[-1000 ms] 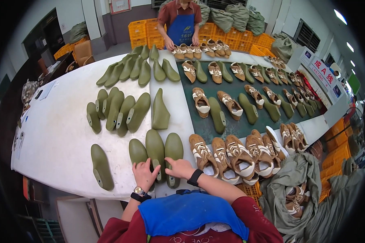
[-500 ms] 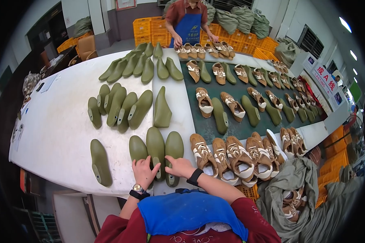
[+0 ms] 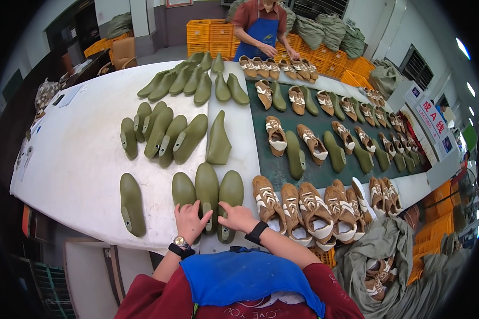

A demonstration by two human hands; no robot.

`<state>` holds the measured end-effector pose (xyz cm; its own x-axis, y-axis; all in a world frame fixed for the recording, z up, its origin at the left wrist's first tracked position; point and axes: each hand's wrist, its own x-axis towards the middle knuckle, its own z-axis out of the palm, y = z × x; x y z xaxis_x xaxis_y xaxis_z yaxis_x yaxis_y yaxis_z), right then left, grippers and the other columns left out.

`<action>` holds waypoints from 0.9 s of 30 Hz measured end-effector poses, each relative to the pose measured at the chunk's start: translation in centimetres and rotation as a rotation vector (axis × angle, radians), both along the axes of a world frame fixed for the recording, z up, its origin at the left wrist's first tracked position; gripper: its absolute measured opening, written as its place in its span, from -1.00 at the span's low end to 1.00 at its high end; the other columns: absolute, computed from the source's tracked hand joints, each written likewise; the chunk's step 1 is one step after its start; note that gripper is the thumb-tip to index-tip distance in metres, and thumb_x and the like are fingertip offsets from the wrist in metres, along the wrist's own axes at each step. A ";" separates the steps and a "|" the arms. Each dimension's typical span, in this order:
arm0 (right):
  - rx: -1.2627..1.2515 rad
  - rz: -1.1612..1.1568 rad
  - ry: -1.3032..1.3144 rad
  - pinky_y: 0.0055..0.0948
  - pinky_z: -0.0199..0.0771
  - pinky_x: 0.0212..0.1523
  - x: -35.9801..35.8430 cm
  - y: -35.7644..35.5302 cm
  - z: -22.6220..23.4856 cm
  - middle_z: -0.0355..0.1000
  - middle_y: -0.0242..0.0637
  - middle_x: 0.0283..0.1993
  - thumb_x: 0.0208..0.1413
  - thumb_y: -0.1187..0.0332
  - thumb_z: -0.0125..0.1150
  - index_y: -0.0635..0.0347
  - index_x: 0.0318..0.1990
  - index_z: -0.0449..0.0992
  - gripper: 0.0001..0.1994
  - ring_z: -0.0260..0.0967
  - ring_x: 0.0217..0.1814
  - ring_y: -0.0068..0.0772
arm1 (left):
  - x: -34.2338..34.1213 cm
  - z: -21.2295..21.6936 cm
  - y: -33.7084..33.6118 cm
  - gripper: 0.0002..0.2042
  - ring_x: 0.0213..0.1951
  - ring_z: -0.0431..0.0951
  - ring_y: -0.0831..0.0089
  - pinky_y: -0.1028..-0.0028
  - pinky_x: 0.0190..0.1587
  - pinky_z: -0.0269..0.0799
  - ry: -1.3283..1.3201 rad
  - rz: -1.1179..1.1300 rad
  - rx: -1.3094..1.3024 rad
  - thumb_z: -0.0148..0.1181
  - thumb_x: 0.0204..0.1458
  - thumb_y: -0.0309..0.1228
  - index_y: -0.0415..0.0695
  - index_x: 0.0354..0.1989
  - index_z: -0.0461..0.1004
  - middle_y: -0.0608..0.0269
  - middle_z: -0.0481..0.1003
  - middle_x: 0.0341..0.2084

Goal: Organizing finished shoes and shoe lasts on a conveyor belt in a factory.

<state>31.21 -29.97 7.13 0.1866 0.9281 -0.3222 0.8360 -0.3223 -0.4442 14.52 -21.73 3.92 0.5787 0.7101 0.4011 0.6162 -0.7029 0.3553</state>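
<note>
From the head view, writing first: a white sign (image 3: 429, 120) at the right carries large red characters with smaller lettering beneath, pale lettering shows on the wearer's dark red shirt (image 3: 138, 292), and a light print marks the co-worker's blue apron (image 3: 259, 38).

Down to the hands! The left hand (image 3: 190, 219) is spread, thumb away from fingers, touching the left last (image 3: 183, 186) and the middle last (image 3: 207, 183). The right hand (image 3: 239, 218) is partly curled, fingertips on the right last (image 3: 231, 187); whether either one grips firmly, it's impossible to tell.

Now the count: three green lasts stand side by side at the near table (image 3: 85, 175) edge, one single last (image 3: 132, 204) lies apart to their left, and one pointed last (image 3: 218, 141) sits beyond. Brown-and-white shoes (image 3: 316, 207) crowd the right, overlapping too much to count.
</note>
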 end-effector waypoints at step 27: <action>0.023 -0.028 -0.043 -0.11 0.44 -0.21 -0.8 0.2 -0.7 0.48 0.01 -0.33 -0.04 -0.02 0.00 -0.08 0.15 0.25 -0.44 0.44 -0.26 0.07 | -0.9 0.4 0.2 -0.46 -0.30 0.47 0.29 0.14 0.09 0.10 0.043 0.007 -0.030 0.11 -0.06 0.05 -0.14 -0.05 0.42 0.17 0.50 -0.53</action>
<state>30.36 -29.81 6.45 0.2257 0.9295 -0.2916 0.8450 -0.3357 -0.4162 13.66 -21.53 4.36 0.5901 0.7252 0.3547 0.6360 -0.6882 0.3491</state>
